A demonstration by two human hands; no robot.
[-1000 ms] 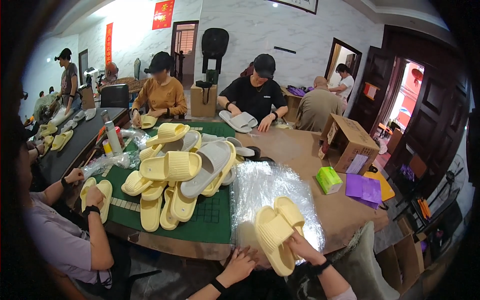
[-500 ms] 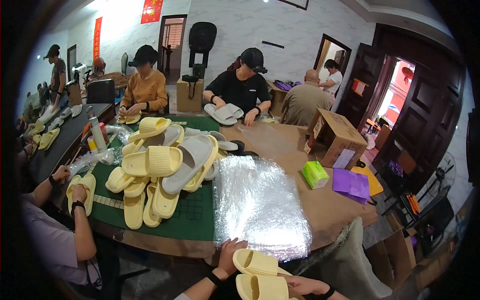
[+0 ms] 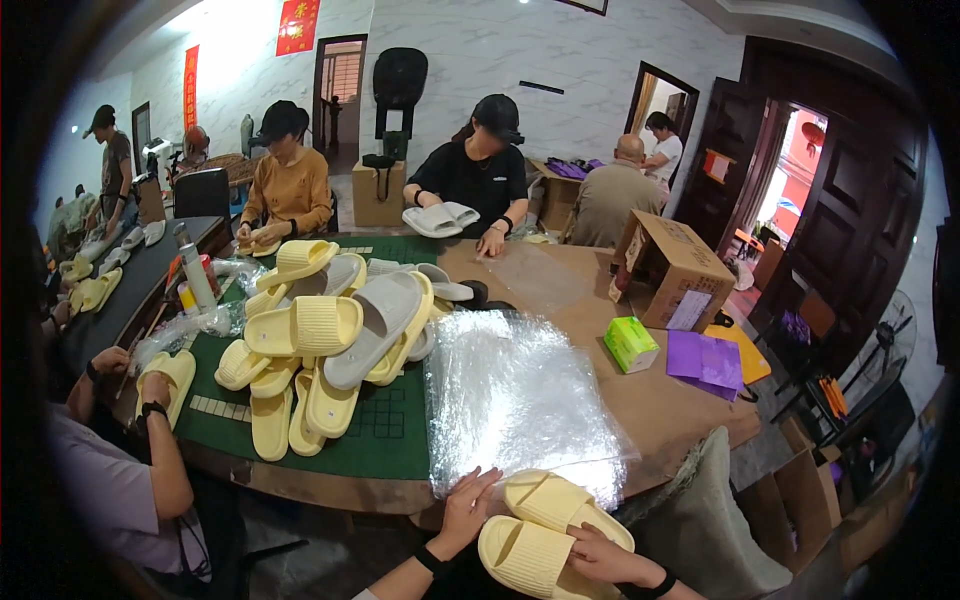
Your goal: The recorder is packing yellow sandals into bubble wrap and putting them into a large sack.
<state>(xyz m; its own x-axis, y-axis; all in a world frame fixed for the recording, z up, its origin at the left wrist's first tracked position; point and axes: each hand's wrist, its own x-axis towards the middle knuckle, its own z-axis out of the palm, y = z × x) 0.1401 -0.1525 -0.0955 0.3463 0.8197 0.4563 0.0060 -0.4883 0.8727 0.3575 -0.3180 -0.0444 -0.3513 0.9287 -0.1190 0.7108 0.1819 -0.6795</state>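
At the table's near edge, my left hand (image 3: 468,508) has its fingers closed at the near edge of a clear plastic bag (image 3: 520,400), the top one of a flat, shiny stack. My right hand (image 3: 606,556) grips a pair of pale yellow slippers (image 3: 525,553), its fingers over them near the middle. The slippers lie side by side, toes toward the bag, the farther one overlapping the stack's near edge. Part of my left fingertips is hard to make out against the film.
Left of the bags, yellow and grey slippers (image 3: 305,325) are heaped on a green mat (image 3: 400,455). A green box (image 3: 630,347), purple sheet (image 3: 704,362) and open carton (image 3: 680,270) stand to the right. A co-worker (image 3: 130,480) handles slippers at left; others sit across the table.
My right hand has brought the yellow slippers up and forward to the bag's near edge. My left hand has shifted slightly, its fingers pointing more to the right. The person opposite has raised the grey slippers.
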